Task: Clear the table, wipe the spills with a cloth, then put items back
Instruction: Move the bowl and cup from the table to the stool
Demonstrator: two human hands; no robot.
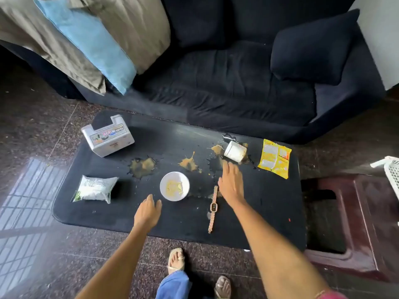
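Both hands reach out over the dark worktop (269, 203) with fingers straight and loosely spread, holding nothing. The left hand (148, 213) hovers at the near side of the white bowl (174, 186), almost touching its rim; the right hand (231, 183) stretches farther, fingertips pointing at the tipped white cup (235, 151). A slim wristwatch (213, 209) lies lengthwise just beside the right wrist.

Clearing has not begun, I judge: every item is on the worktop. Left of the bowl sits a clear packet (96, 188); beyond it, brown spills (142, 167) spread across the middle. The cup lies on its side in a wet puddle, with a yellow sachet (274, 158) to its right and a white box (108, 135) at the far left corner. No cloth is visible.

To do this step well, the cup should be set upright as it lifts, since any dregs would drip. The bowl holds yellowish scraps, so it should be carried level. The watch lies close to a faint smear and ought to go early, lifted rather than dragged. A maroon stool (354, 223) at the right could receive the items.
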